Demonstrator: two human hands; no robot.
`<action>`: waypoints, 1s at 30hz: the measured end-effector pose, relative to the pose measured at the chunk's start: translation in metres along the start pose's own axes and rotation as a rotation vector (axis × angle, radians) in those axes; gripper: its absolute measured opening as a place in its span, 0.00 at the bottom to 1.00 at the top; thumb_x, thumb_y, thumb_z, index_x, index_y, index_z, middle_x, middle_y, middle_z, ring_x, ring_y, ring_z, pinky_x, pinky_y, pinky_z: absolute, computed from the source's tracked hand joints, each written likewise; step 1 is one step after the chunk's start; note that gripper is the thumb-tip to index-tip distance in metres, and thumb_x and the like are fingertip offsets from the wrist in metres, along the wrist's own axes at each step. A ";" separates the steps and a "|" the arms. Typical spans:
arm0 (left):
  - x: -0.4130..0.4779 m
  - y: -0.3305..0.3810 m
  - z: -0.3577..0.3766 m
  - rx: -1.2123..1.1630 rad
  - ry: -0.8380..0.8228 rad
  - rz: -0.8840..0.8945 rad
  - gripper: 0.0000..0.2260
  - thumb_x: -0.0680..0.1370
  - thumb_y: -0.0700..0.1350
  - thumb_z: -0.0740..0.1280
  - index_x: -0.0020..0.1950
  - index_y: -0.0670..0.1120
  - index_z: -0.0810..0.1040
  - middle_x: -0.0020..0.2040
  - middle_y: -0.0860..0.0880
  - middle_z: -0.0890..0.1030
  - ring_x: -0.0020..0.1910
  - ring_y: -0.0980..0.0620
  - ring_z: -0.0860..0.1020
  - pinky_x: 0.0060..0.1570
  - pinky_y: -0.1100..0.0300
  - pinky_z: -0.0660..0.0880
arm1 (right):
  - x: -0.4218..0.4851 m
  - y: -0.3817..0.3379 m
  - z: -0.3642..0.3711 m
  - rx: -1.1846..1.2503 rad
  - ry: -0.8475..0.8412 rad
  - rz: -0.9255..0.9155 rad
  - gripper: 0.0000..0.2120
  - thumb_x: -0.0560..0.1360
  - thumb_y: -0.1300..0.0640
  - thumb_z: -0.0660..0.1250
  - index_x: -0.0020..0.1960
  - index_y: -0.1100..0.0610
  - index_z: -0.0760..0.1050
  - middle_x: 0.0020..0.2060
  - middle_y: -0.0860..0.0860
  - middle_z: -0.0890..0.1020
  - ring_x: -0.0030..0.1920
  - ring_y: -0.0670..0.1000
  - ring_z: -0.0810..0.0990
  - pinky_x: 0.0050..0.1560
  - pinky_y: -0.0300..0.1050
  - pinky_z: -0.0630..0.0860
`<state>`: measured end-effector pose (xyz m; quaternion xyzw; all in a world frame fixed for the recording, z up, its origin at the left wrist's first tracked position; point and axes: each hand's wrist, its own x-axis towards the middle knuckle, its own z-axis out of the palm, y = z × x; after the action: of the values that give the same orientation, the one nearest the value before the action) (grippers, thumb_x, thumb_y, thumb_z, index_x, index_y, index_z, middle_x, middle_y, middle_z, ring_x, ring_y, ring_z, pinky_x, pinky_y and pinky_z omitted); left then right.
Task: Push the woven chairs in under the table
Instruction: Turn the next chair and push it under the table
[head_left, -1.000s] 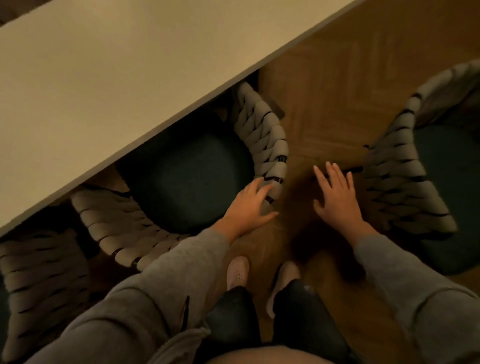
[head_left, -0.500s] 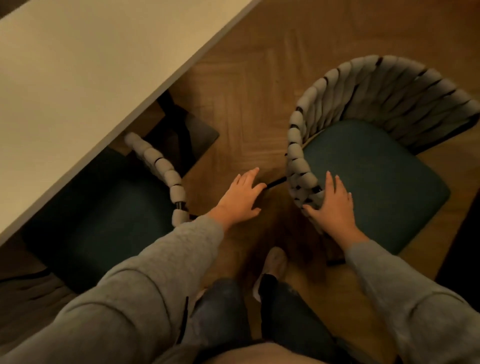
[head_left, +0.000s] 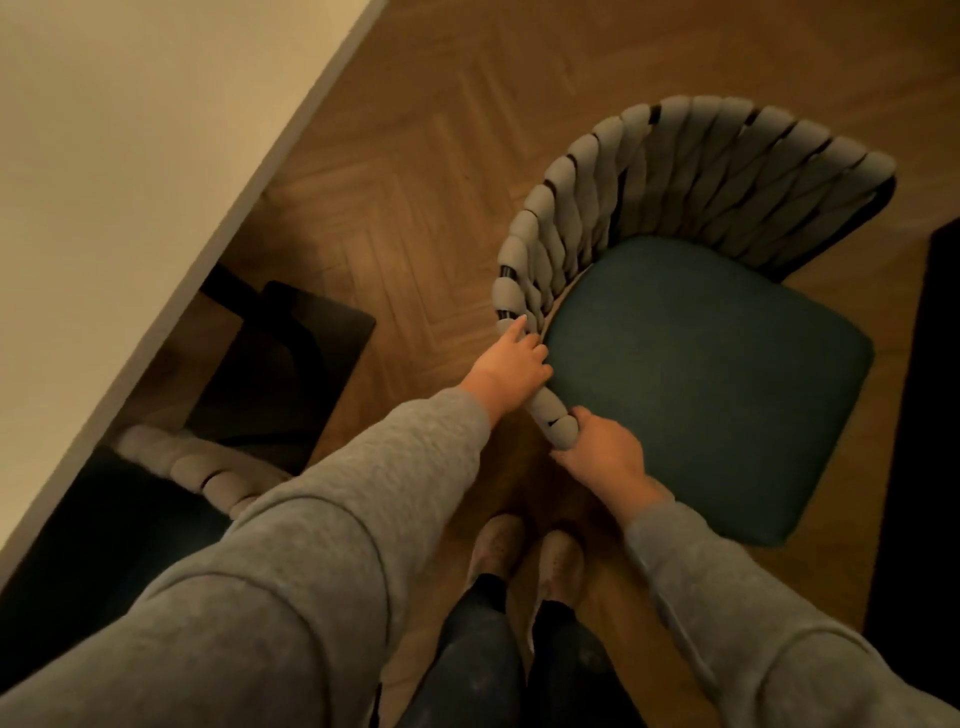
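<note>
Gripping woven chair (head_left: 675, 249), herringbone floor (head_left: 415, 171) — dim.

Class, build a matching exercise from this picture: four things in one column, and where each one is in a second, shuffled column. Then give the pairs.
1. left hand
2. right hand
3. green seat cushion
4. table

A. upper left of the view
B. on the near end of the woven armrest
C. inside the curved woven back
D. further up the woven rim

Pairs: 1-D, 2-B, 3-C, 4-A
</note>
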<state>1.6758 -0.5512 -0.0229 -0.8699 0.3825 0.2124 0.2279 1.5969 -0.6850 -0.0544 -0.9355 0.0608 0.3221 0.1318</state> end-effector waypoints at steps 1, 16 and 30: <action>0.007 -0.002 0.002 0.030 -0.001 0.020 0.19 0.79 0.44 0.64 0.71 0.49 0.70 0.69 0.45 0.72 0.72 0.43 0.65 0.75 0.39 0.47 | 0.002 0.000 0.003 -0.009 0.040 0.005 0.19 0.74 0.46 0.68 0.62 0.50 0.71 0.54 0.53 0.82 0.55 0.58 0.80 0.48 0.49 0.76; -0.025 0.088 0.017 -0.092 0.012 0.067 0.17 0.79 0.48 0.64 0.68 0.51 0.73 0.64 0.48 0.75 0.65 0.44 0.70 0.68 0.43 0.61 | -0.069 0.068 0.049 -0.037 0.067 -0.108 0.14 0.74 0.48 0.65 0.59 0.47 0.72 0.47 0.50 0.82 0.49 0.56 0.82 0.44 0.49 0.76; -0.086 0.345 -0.029 -0.234 -0.097 0.221 0.16 0.81 0.44 0.61 0.69 0.44 0.69 0.64 0.44 0.75 0.63 0.42 0.71 0.62 0.47 0.66 | -0.228 0.259 0.100 -0.249 -0.066 -0.058 0.22 0.73 0.51 0.66 0.66 0.40 0.71 0.61 0.46 0.78 0.63 0.52 0.75 0.63 0.46 0.66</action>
<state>1.3654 -0.7267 -0.0338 -0.8318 0.4370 0.3212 0.1184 1.3081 -0.8979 -0.0427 -0.9350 -0.0113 0.3536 0.0258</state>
